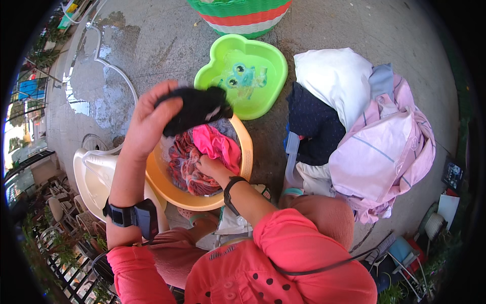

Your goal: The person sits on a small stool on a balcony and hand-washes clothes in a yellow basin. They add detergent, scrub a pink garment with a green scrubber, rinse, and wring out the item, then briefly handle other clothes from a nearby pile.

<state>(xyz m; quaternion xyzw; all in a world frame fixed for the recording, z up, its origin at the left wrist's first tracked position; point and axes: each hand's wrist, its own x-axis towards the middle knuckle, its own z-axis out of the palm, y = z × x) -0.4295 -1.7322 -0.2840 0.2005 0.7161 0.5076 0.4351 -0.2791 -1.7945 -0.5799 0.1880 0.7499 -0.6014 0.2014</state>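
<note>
Raised over the left rim of the orange plastic basin (247, 152), my left hand (155, 114) grips a bunched black cloth (195, 110), slightly blurred. My right hand (209, 166) is down in the basin on a wet patterned red-and-grey cloth (193, 178); its fingertips are partly hidden in the folds. Bright pink fabric (218, 142) lies beside that hand, in the water. Behind the basin sits a green plastic basin (279, 72) with a cartoon print on its bottom and some water in it.
Heaped on the right are a white cloth (334, 76), dark-blue cloth (315, 121) and pink striped fabric (372, 152). A cream plastic basin (81, 178) stands at the left, with a pale hose (127, 78) running across the wet floor. A striped woven basket (243, 17) is at the top.
</note>
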